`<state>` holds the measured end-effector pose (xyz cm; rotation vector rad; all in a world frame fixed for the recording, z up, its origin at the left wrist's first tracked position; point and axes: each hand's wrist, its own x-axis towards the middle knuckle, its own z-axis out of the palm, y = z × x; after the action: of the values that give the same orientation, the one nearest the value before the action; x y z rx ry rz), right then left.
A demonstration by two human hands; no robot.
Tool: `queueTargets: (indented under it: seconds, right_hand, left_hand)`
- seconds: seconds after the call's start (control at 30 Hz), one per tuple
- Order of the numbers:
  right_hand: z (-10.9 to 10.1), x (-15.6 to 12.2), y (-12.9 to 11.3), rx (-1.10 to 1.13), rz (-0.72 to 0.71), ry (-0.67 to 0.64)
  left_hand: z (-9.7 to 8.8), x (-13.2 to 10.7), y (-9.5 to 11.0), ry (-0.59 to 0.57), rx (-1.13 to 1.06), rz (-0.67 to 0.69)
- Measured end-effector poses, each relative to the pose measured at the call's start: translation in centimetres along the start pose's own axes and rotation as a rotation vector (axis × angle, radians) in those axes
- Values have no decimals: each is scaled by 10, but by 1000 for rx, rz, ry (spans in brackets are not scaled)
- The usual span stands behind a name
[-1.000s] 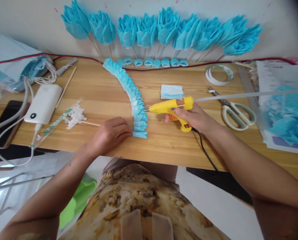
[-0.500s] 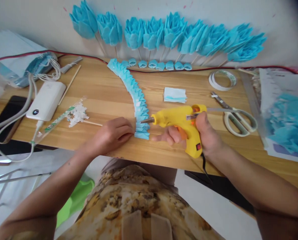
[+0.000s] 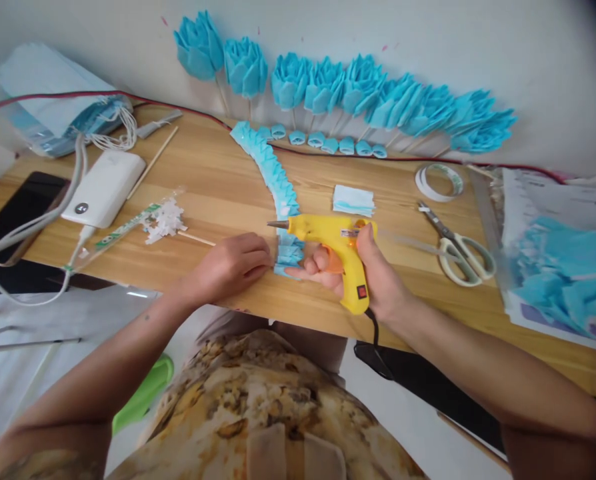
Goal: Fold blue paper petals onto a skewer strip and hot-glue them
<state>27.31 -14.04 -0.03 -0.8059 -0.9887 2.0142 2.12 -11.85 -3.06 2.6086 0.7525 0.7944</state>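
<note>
A long curved chain of folded light-blue paper pieces [image 3: 273,177] lies across the wooden table [image 3: 218,180]. My left hand [image 3: 231,267] rests on the table with its fingers curled, pinching the chain's near end. My right hand [image 3: 363,273] grips a yellow hot glue gun [image 3: 335,243] by the handle, a finger on the orange trigger. The gun hangs over the near end of the chain with its metal nozzle pointing left. A clear glue stick juts out of its back toward the scissors.
Blue paper flowers on sticks [image 3: 358,97] lean on the wall, small blue rolls [image 3: 328,142] below them. Folded squares [image 3: 353,200], tape ring [image 3: 439,181], scissors [image 3: 458,243] and blue paper stack [image 3: 563,267] lie right. Power bank [image 3: 103,188], cables, wooden stick [image 3: 153,162] and wrapped white bits [image 3: 163,223] lie left.
My right hand has lifted the glue gun off the table and carried it left over the chain's near end. The left hand stays on that end. The view has tilted down.
</note>
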Motion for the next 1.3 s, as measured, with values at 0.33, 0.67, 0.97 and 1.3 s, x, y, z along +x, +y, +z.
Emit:
queueTargets:
  seconds: [0.33,0.67,0.97,1.3]
  right_hand:
    - [2,6,5,56,-49,116]
    - [-2,8,-11,49,-31,81]
    - [-44,20,-26,-417,-272,129]
    - [-63,18,-21,-527,-269,156]
  left_hand:
    - [-5,-5,-3,-13,77,-14]
    - [-10,-19,-7,41,162,-54]
    - [-7,-21,-10,29,149,-73]
    - [-9,-14,-9,17,171,-85]
